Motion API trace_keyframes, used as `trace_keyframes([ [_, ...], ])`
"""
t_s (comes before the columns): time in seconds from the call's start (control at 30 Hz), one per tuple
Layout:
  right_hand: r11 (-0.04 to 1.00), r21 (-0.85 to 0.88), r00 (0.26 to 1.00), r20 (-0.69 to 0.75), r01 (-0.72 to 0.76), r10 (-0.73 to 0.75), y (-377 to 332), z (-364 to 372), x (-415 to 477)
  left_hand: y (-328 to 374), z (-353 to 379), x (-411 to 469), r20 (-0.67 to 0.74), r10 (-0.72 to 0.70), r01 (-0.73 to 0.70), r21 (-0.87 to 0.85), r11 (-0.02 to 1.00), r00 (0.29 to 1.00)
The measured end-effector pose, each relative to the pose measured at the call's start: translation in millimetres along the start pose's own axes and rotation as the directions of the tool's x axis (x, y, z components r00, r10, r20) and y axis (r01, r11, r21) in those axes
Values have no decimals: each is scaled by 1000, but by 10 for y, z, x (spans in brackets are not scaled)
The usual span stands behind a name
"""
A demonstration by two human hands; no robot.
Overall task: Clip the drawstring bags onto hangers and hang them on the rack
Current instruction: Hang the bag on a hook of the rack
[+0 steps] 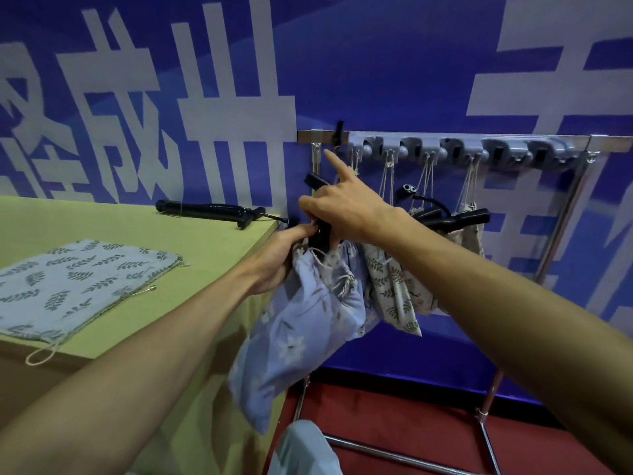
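Left hand (281, 258) grips blue floral cloth bag (301, 330), likely limp, by its neck; right hand (346, 207) clasps black plastic hanger (322, 236)

Light even, diffuse, moderately dim; strong blue cast from wall (376, 63). Shadows faint. Rack post (566, 214) leans: wide-angle distortion toward edges. Motion blur on blue bag (301, 337).

A white-lettered blue banner (376, 63) backs the green table (212, 248) and red floor (411, 430).
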State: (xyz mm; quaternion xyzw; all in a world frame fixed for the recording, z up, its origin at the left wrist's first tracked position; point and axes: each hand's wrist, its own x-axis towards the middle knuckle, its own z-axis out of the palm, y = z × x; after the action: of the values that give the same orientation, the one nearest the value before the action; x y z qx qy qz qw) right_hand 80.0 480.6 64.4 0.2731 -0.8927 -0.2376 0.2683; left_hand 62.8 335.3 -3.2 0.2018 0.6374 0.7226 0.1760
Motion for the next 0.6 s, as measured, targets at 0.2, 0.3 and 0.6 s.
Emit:
trace_keyframes([
  [0.2, 979, 201, 990, -142, 14, 15, -38, 289, -82, -287, -20, 64, -158, 35, -13, 140, 990, 987],
  [0.3, 920, 369, 945, -236, -130, 228, -144, 337, -117, -377, -168, 118, -190, 39, -25, 80, 997, 981],
  [0.6, 506, 586, 773, 440, -633, 457, -467, 654, 204, -378, -687, 374, -279, 80, -33, 170, 985, 957],
])
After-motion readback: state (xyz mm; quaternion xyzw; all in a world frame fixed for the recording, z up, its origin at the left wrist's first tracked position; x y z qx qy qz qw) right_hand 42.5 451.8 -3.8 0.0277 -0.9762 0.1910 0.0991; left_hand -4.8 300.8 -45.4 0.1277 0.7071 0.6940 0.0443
